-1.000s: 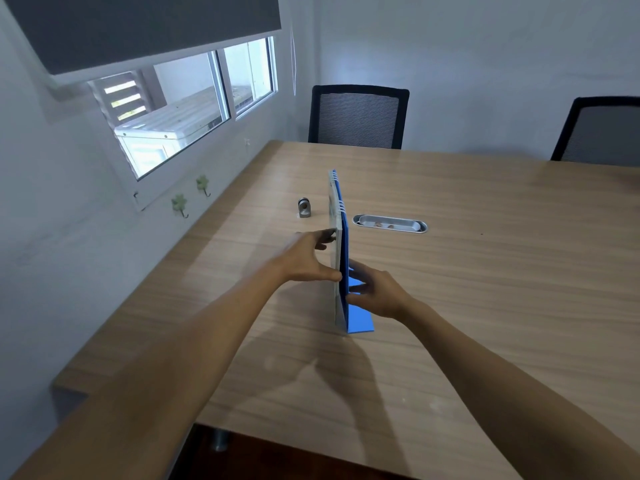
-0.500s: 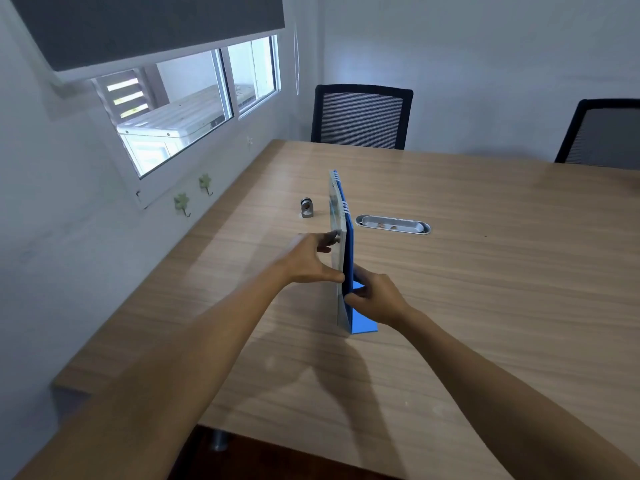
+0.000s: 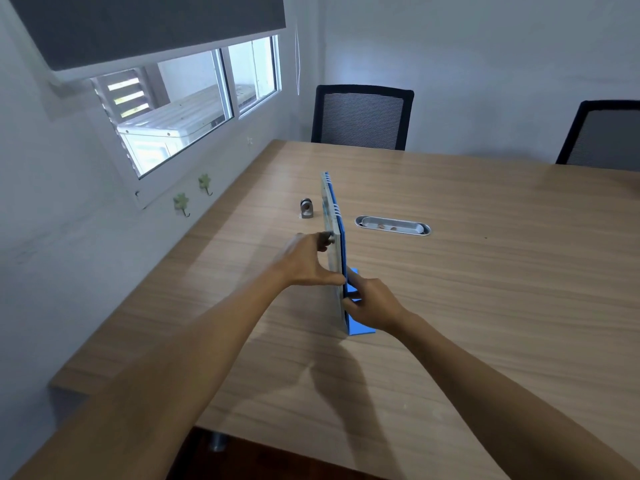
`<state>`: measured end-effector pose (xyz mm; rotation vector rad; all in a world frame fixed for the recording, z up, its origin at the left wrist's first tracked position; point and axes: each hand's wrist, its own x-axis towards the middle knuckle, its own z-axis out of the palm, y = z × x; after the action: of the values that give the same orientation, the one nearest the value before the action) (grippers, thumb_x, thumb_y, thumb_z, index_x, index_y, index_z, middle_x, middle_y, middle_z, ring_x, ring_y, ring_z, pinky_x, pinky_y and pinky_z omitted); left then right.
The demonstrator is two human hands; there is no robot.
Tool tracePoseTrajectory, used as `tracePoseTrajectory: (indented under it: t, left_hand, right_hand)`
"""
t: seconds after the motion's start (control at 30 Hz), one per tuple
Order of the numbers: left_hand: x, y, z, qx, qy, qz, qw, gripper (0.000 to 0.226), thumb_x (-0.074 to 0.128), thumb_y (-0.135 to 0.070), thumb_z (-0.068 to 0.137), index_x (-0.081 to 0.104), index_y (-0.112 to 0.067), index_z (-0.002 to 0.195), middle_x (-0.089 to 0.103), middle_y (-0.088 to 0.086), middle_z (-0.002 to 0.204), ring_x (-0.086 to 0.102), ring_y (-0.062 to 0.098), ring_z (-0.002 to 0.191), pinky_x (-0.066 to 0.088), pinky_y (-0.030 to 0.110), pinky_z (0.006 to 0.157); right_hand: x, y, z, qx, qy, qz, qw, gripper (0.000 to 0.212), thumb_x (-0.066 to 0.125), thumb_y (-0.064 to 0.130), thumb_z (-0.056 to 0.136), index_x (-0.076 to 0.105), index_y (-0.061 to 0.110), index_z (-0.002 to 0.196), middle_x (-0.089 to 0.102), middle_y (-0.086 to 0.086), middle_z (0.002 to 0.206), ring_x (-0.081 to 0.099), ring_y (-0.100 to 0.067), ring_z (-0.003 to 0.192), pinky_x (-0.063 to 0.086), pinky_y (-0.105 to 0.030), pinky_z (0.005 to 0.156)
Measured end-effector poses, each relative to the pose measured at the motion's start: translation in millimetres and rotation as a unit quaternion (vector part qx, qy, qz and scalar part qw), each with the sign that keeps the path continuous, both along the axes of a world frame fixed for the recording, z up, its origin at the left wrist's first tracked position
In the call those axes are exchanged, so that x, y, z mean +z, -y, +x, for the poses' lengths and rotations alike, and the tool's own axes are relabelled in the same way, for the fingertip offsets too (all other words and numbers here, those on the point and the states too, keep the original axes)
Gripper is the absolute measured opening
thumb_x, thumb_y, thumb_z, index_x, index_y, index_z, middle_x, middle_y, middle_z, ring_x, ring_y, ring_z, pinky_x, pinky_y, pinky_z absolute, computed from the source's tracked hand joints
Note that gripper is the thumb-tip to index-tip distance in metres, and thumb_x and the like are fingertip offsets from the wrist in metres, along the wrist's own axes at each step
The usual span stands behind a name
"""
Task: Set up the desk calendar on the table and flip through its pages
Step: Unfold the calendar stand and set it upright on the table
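A blue desk calendar (image 3: 333, 216) with white pages and a white spiral binding stands nearly upright and edge-on to me on the wooden table (image 3: 485, 271). Its blue base flap (image 3: 360, 327) rests on the tabletop to the right. My left hand (image 3: 308, 261) presses against the calendar's left, paged side, thumb at its near edge. My right hand (image 3: 372, 303) grips the blue back panel low on the right side. The page faces are hidden from me.
A small metal object (image 3: 306, 208) sits on the table just left of the calendar's far end. A metal cable grommet (image 3: 393, 226) is set into the tabletop to the right. Two black mesh chairs (image 3: 362, 117) stand at the far edge. A wall with a window (image 3: 194, 102) runs along the left.
The calendar and both hands stay almost where they were; the right hand has shifted slightly lower along the blue back panel. The view has drifted a little.
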<state>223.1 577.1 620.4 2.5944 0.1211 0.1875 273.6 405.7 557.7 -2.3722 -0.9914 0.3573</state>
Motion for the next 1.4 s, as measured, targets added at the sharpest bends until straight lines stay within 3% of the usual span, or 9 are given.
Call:
tracePoseTrajectory:
  t: [0.1, 0.23, 0.43, 0.63, 0.77, 0.93, 1.07, 1.3, 1.4]
  left_hand:
    - [-1, 1, -2, 0.011, 0.015, 0.016, 1.0, 0.064, 0.079, -0.051, 0.056, 0.067, -0.021, 0.111, 0.07, -0.007, 0.109, 0.062, 0.005, 0.093, 0.056, 0.03, 0.084]
    - [-6, 1, -5, 0.03, 0.024, 0.032, 0.999, 0.066, 0.066, -0.063, 0.049, 0.067, -0.02, 0.099, 0.07, -0.006, 0.094, 0.064, 0.009, 0.085, 0.057, 0.034, 0.075]
    - [-5, 1, -4, 0.034, 0.02, 0.018, 0.999, 0.076, 0.066, -0.064, 0.048, 0.067, -0.018, 0.108, 0.071, -0.004, 0.106, 0.065, 0.009, 0.096, 0.057, 0.033, 0.083]
    - [2, -3, -3, 0.023, -0.007, -0.007, 1.0, 0.075, 0.074, -0.057, 0.049, 0.066, -0.019, 0.113, 0.071, -0.005, 0.112, 0.065, 0.008, 0.103, 0.056, 0.032, 0.087]
    - [7, -3, -4, 0.009, -0.022, -0.039, 0.999, 0.076, 0.077, -0.049, 0.052, 0.062, -0.019, 0.12, 0.069, -0.004, 0.118, 0.064, 0.008, 0.107, 0.056, 0.029, 0.089]
    - [9, -3, -4, -0.005, -0.029, -0.062, 0.998, 0.083, 0.081, -0.043, 0.054, 0.058, -0.015, 0.129, 0.066, -0.001, 0.126, 0.063, 0.009, 0.11, 0.055, 0.028, 0.089]
    - [10, -3, -2, -0.008, -0.028, -0.07, 0.997, 0.08, 0.084, -0.035, 0.059, 0.055, -0.014, 0.131, 0.064, 0.0, 0.128, 0.063, 0.011, 0.111, 0.055, 0.03, 0.089]
    - [8, 0, 1, -0.011, -0.032, -0.101, 0.994, 0.088, 0.084, -0.03, 0.063, 0.047, -0.009, 0.14, 0.06, 0.003, 0.134, 0.061, 0.015, 0.116, 0.056, 0.029, 0.089]
    - [5, 0, 3, -0.007, -0.038, -0.131, 0.991, 0.089, 0.083, -0.033, 0.06, 0.048, -0.013, 0.14, 0.06, 0.001, 0.135, 0.061, 0.013, 0.114, 0.057, 0.032, 0.088]
  right_hand:
    - [1, -2, -2, 0.01, 0.014, -0.004, 1.0, 0.067, 0.052, 0.023, 0.087, 0.027, 0.02, 0.149, 0.066, -0.006, 0.124, 0.066, -0.023, 0.108, 0.054, -0.042, 0.087]
    - [0, -6, -3, 0.008, 0.04, -0.021, 0.999, 0.07, 0.051, 0.024, 0.087, 0.023, 0.02, 0.151, 0.068, -0.01, 0.117, 0.065, -0.028, 0.104, 0.053, -0.041, 0.083]
    - [5, -8, 1, 0.021, 0.056, -0.022, 0.998, 0.067, 0.055, 0.025, 0.086, 0.029, 0.016, 0.148, 0.067, -0.012, 0.115, 0.065, -0.029, 0.098, 0.054, -0.041, 0.082]
    - [7, -7, 1, 0.012, 0.005, 0.026, 1.0, 0.075, 0.065, 0.023, 0.081, 0.03, 0.016, 0.146, 0.052, -0.007, 0.142, 0.067, -0.023, 0.106, 0.055, -0.039, 0.09]
    - [8, -6, 2, -0.001, -0.024, 0.037, 0.999, 0.078, 0.069, 0.022, 0.08, 0.026, 0.023, 0.145, 0.046, -0.009, 0.147, 0.062, -0.025, 0.113, 0.054, -0.039, 0.093]
    - [6, -6, -3, 0.009, -0.078, 0.071, 0.994, 0.074, 0.066, 0.013, 0.081, 0.022, 0.02, 0.141, 0.044, -0.013, 0.146, 0.048, -0.027, 0.132, 0.047, -0.021, 0.091]
    - [6, -6, -3, -0.002, -0.076, 0.079, 0.994, 0.073, 0.065, 0.013, 0.082, 0.023, 0.018, 0.141, 0.044, -0.013, 0.146, 0.051, -0.026, 0.129, 0.044, -0.016, 0.088]
    - [4, -9, -6, -0.018, -0.059, 0.067, 0.996, 0.076, 0.064, 0.015, 0.083, 0.019, 0.018, 0.144, 0.051, -0.014, 0.141, 0.051, -0.027, 0.129, 0.047, -0.031, 0.098]
    - [3, -9, -6, -0.025, -0.046, 0.062, 0.997, 0.076, 0.061, 0.014, 0.084, 0.017, 0.019, 0.146, 0.055, -0.013, 0.138, 0.058, -0.029, 0.118, 0.05, -0.035, 0.097]
